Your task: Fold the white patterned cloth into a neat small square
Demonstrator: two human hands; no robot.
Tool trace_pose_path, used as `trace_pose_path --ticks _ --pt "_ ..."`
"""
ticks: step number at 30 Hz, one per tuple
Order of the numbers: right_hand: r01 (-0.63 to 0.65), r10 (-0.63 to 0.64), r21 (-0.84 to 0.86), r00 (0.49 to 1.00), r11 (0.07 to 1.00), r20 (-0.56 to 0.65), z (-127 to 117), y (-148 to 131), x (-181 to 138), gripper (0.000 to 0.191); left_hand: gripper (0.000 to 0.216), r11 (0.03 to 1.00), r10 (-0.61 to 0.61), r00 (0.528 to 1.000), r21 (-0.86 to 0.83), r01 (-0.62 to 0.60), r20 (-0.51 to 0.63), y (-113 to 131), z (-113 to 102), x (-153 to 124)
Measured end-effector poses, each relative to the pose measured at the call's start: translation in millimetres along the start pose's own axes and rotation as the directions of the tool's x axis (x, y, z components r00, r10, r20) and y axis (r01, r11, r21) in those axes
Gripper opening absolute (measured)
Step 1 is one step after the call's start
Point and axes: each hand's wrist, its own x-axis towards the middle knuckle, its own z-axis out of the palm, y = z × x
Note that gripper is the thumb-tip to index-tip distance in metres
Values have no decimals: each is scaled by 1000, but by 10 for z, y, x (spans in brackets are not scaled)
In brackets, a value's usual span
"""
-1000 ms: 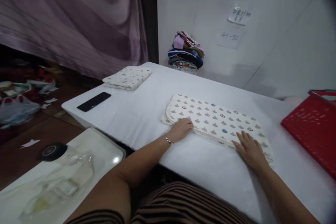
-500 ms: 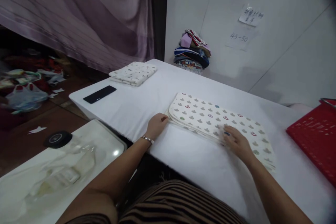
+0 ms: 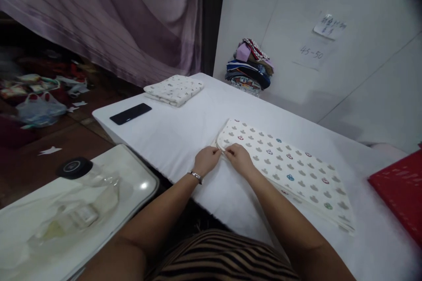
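A folded white cloth (image 3: 283, 162) printed with grey and coloured motifs lies in layers on the white-covered table (image 3: 184, 140). At its near left corner, my left hand (image 3: 207, 159) pinches the edge, its fingers closed. Right beside it, my right hand (image 3: 240, 158) also has its fingertips closed on the cloth's edge at that corner. Both thumbs and fingertips nearly meet there. A second folded cloth (image 3: 174, 89), white with small dark prints, rests at the table's far left.
A black phone (image 3: 130, 114) lies on the table's left. A red basket (image 3: 400, 184) stands at the right edge. Against the wall is a pile of folded clothes (image 3: 249, 66). A white surface with a black-lidded clear jar (image 3: 75, 168) is at lower left.
My right hand has moved left along the cloth's near edge to the left corner, beside my left hand, and its fingers have closed there. The camera view has shifted slightly.
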Motion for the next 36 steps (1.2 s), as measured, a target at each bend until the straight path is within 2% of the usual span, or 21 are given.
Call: trace_pose_path --ticks 4,12,16,21,26,29,36 --pt "-19 20 54 1000 998 -6 32 9 8 14 39 1000 -8 999 -24 9 35 1 10 19" --pt "-62 74 158 994 986 -76 43 49 -15 18 32 998 -55 998 0 55 -22 39 43 -15" --pt "-47 59 109 992 993 -108 65 25 -46 19 30 997 -69 997 -25 68 -21 47 44 -12" --pt "19 -21 -27 997 999 -68 76 -29 -85 17 26 994 -88 996 -61 86 -29 71 33 -9" --pt "43 -46 -127 999 991 -22 68 -54 -97 13 22 988 -111 994 -108 109 -15 75 36 -7" --pt "47 -50 -135 999 990 -21 76 -48 -94 13 24 991 -86 996 -100 83 -22 69 39 -10" --pt "-29 26 -67 999 997 -37 102 -21 -70 16 23 993 -50 999 -108 51 14 46 34 23"
